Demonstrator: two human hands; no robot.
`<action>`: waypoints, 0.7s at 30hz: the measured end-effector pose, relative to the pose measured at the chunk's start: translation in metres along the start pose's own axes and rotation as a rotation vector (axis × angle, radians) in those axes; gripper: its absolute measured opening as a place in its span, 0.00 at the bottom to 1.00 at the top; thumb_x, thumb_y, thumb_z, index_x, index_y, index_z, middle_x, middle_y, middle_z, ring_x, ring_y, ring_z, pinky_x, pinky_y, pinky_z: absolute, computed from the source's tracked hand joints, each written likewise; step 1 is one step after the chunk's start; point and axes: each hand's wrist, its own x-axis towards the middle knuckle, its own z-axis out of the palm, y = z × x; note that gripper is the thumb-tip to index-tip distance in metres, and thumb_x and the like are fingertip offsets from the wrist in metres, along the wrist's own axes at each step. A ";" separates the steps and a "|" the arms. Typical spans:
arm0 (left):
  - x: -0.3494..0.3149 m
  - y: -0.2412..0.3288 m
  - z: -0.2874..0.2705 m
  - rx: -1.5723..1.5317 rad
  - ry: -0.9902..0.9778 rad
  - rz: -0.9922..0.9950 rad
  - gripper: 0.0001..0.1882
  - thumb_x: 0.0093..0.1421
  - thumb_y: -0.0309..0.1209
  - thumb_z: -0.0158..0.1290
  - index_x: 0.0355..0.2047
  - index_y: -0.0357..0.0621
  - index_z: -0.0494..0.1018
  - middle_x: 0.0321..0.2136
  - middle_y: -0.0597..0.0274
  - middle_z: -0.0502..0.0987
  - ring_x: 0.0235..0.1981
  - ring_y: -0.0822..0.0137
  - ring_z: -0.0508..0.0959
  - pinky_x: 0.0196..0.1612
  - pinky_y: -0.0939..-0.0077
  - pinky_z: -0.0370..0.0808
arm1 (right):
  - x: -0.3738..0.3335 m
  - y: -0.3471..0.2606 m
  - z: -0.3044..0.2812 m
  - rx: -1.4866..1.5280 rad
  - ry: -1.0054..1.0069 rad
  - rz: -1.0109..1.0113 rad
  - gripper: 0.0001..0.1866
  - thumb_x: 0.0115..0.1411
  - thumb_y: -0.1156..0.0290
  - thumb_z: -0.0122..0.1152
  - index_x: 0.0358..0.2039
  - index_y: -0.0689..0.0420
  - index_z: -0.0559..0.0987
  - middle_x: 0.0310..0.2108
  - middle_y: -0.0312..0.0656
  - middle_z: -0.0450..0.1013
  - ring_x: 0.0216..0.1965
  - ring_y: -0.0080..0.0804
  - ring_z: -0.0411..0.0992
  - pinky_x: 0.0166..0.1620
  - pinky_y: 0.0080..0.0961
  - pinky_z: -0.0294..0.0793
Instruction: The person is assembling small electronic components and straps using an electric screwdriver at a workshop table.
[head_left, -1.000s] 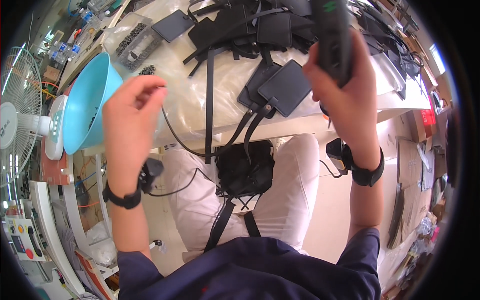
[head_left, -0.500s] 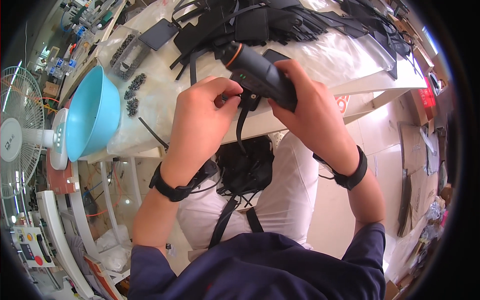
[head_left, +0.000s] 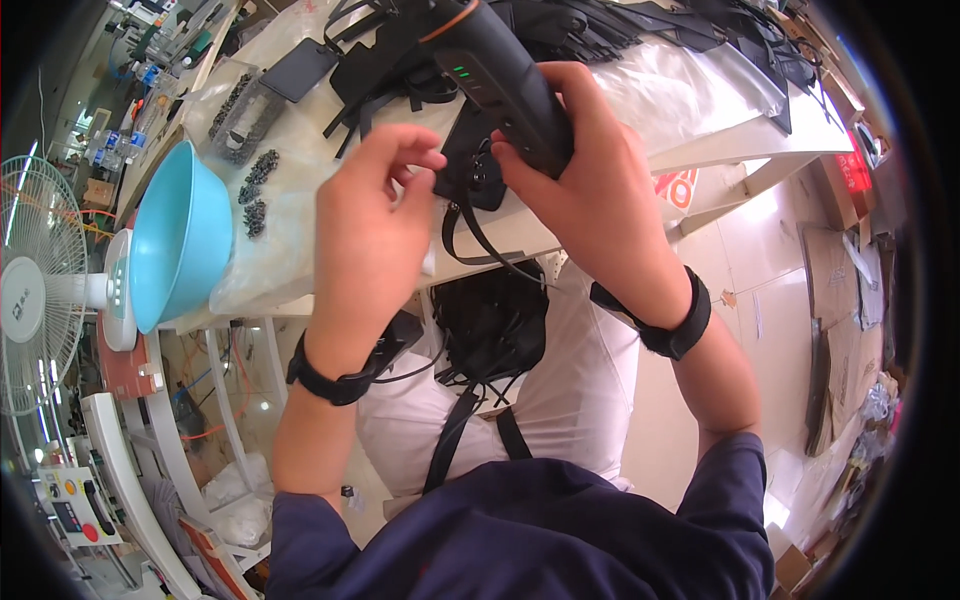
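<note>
My right hand (head_left: 610, 190) is wrapped round a black cordless screwdriver (head_left: 508, 88) with an orange ring and small green lights. Its tip points to the far left, over the worktable. Below the tool lies a flat black leather-like piece (head_left: 488, 190), with a narrow black strap (head_left: 476, 228) curving off it past the table's front edge. To the left of that piece, my left hand (head_left: 372, 225) hovers with bent fingers and the thumb apart; I see nothing held in it. Small dark fasteners (head_left: 258, 178) lie in little heaps further left.
A pile of black straps and flat pieces (head_left: 560, 35) covers the table's far side. At the left are a clear box (head_left: 248, 125) of dark parts, a turquoise basin (head_left: 180, 240) and a white fan (head_left: 40, 285). A black bag-like bundle (head_left: 490, 325) hangs between my knees.
The screwdriver has risen and moved away from me. My left hand has drawn back left from the black piece and its fingers have parted. The strap now curves to the right.
</note>
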 end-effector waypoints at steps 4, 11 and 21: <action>0.002 0.004 -0.008 -0.011 0.026 0.003 0.10 0.59 0.23 0.57 0.41 0.39 0.77 0.31 0.62 0.81 0.27 0.74 0.73 0.32 0.78 0.71 | 0.000 0.004 0.006 -0.009 -0.009 -0.014 0.22 0.55 0.72 0.69 0.49 0.57 0.70 0.29 0.47 0.76 0.28 0.39 0.76 0.34 0.29 0.73; -0.004 0.002 0.009 0.017 -0.030 -0.008 0.13 0.55 0.22 0.61 0.42 0.37 0.78 0.28 0.56 0.79 0.26 0.68 0.74 0.34 0.75 0.74 | -0.006 0.005 0.009 0.018 0.015 -0.004 0.23 0.55 0.71 0.69 0.50 0.56 0.71 0.30 0.48 0.76 0.28 0.39 0.76 0.34 0.30 0.74; -0.003 -0.002 0.014 0.021 0.012 0.021 0.09 0.55 0.19 0.60 0.38 0.34 0.79 0.28 0.55 0.79 0.27 0.67 0.76 0.35 0.76 0.74 | -0.008 0.008 0.007 0.014 -0.008 0.009 0.22 0.55 0.72 0.69 0.49 0.57 0.71 0.30 0.48 0.76 0.30 0.43 0.77 0.36 0.31 0.74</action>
